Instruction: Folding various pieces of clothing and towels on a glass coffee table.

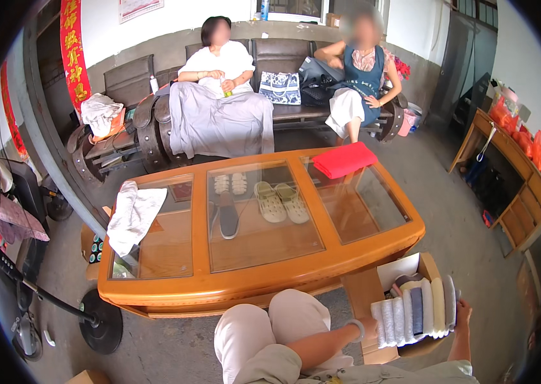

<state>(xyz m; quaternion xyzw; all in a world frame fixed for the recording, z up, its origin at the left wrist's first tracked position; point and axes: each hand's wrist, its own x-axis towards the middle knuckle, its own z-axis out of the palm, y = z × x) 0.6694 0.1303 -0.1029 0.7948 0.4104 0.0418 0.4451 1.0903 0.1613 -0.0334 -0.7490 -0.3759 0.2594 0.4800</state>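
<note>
My left hand (370, 329) and my right hand (463, 313) grip a row of folded towels (412, 312) from its two ends, squeezing it between them. The towels stand on edge, side by side, in white, grey, blue-grey and cream. They are at the mouth of an open cardboard box (361, 307) to the right of my knees; whether they rest on its bottom is hidden. Behind the row, more folded cloths (407, 280) in darker and pinkish tones show inside the box. Most of my left fingers are hidden by the towels.
A glass-topped wooden coffee table (201, 216) stands ahead, with a white towel (134, 216) and a folded red cloth (345, 160) on top. Shoes (270, 201) show through its glass. Two people sit on a bench (282, 53) beyond. A pedestal fan (100, 321) stands left, a wooden desk (515, 163) right.
</note>
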